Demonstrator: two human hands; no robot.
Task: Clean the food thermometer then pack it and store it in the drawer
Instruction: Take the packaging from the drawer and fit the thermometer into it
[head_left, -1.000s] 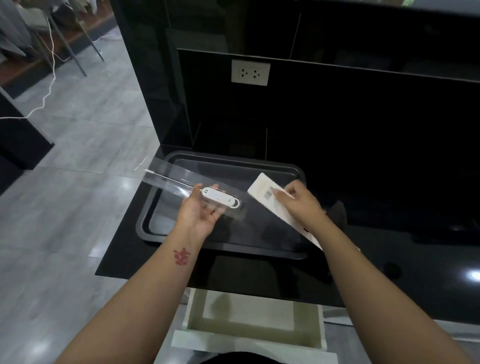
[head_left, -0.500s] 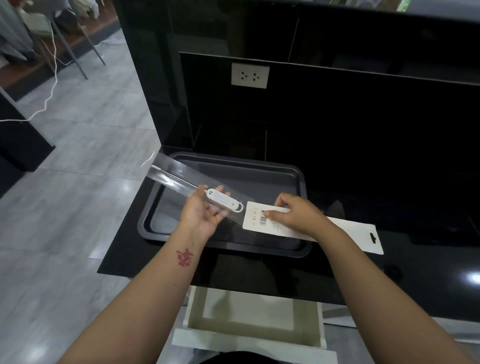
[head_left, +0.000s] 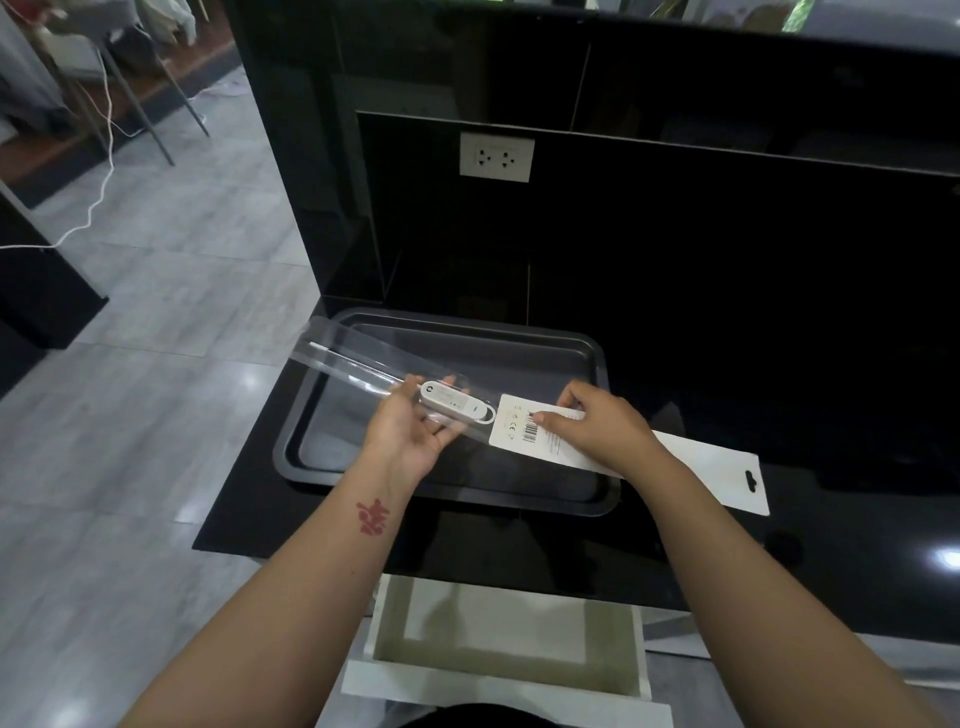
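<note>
Card (head_left: 524, 431) now meets thermometer (head_left: 453, 408) sleeve (head_left: 358, 364) mouth.

A single head-worn camera looks forward and steeply down from close above the desk (head_left: 779, 545), with both forearms reaching away from it and the floor (head_left: 130, 415) at left.
</note>
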